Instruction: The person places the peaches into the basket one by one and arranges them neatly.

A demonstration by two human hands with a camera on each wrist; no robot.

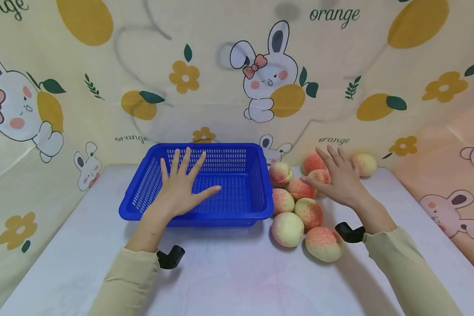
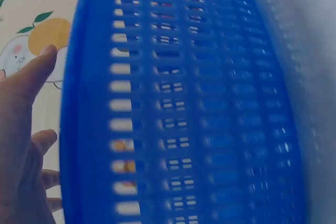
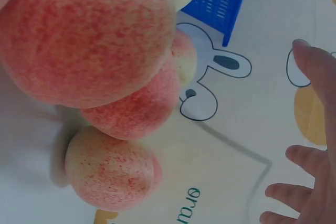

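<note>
Right hand (image 1: 341,177), fingers spread, hovers over peaches (image 1: 300,210) at basket's (image 1: 205,217) three o'clock; left hand (image 1: 181,186) splayed too. Soft, bruisable: cup whole.

The word "orange" is printed repeatedly on the cartoon backdrop cloth (image 1: 334,15).

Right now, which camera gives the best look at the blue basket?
The head view: it shows the whole blue basket, empty, on the table beside the peaches, with the left hand spread above it. The left wrist view shows only a blurred close-up of its slotted wall. The right wrist view catches just one corner.
</note>
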